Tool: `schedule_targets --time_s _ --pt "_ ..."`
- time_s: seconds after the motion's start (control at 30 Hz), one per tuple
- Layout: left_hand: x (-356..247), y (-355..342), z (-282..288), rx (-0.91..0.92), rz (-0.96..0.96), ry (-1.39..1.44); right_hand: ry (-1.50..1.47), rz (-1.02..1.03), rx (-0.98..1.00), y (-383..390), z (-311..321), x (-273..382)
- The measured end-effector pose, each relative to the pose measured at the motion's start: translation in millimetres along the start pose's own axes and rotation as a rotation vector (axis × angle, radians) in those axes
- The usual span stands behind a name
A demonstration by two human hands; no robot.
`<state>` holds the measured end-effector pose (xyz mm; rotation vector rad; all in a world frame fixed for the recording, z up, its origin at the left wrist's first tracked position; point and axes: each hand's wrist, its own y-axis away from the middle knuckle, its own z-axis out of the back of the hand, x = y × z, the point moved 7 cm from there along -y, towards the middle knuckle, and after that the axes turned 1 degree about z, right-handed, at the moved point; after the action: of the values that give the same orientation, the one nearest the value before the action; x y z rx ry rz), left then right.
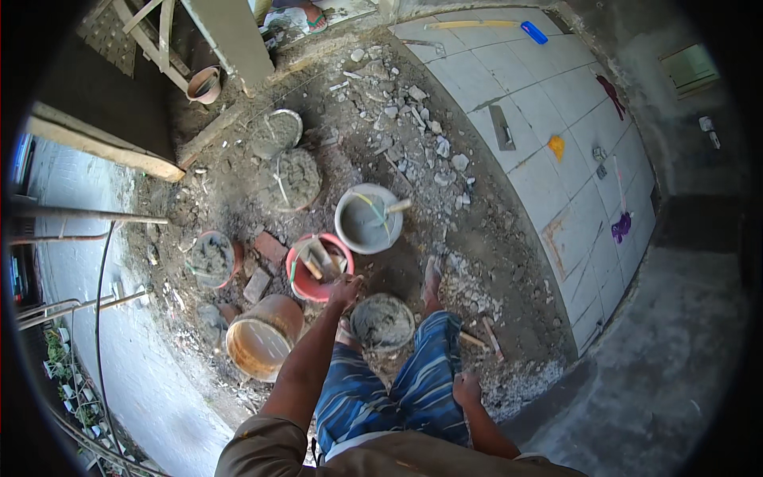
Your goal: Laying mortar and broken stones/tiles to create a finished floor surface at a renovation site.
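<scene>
My left hand (pixel 346 292) reaches forward to the near right rim of a red bucket (pixel 296 280). Its fingers are curled; what they grip, if anything, is hidden. A trowel with a wooden handle (pixel 321 259) rests inside that bucket. Beside my right thigh, my right hand (pixel 466 389) is closed in a fist, with nothing seen in it. Between my feet and below my left hand stands a bucket of wet mortar (pixel 382 321). Just beyond is a pale bucket (pixel 347 230) of grey mix, with a light-handled tool (pixel 397 206) leaning in it.
More mortar-filled buckets (pixel 290 179) stand ahead left, near bricks (pixel 270 247) and a large bucket of cloudy liquid (pixel 262 342). Rubble (pixel 417 94) covers the dirt ahead. Tiled floor (pixel 509 75) on the right holds a steel float (pixel 501 127) and cloths. Another person's sandaled foot (pixel 315 19) shows at the top.
</scene>
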<state>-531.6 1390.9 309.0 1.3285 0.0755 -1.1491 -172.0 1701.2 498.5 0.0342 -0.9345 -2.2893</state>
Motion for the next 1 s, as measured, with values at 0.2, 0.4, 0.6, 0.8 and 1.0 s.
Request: schedule_targets --time_s 0.2,0.4,0.6,0.8,1.0 --pt "-80.2 -124.6 -21.7 -0.193 0.073 0.064 -0.248 -0.085 0.218 -167.4 17.1 -59.5" --pt "-97.7 -235.4 -43.1 -0.339 0.216 0.606 -0.650 -0.263 0.310 -392.7 86.4 -14.3" --pt "-137.3 -255.1 -67.5 -0.419 0.455 0.528 -0.740 -0.260 0.412 -423.1 135.8 -26.8" --pt "-76.2 -203.4 -16.0 -0.687 0.442 -0.054 -0.452 -0.437 0.498 -402.7 130.6 -75.6" --pt "-76.3 -169.8 3.3 -0.461 0.343 -0.339 -0.413 -0.234 0.486 -511.6 133.2 -68.7"
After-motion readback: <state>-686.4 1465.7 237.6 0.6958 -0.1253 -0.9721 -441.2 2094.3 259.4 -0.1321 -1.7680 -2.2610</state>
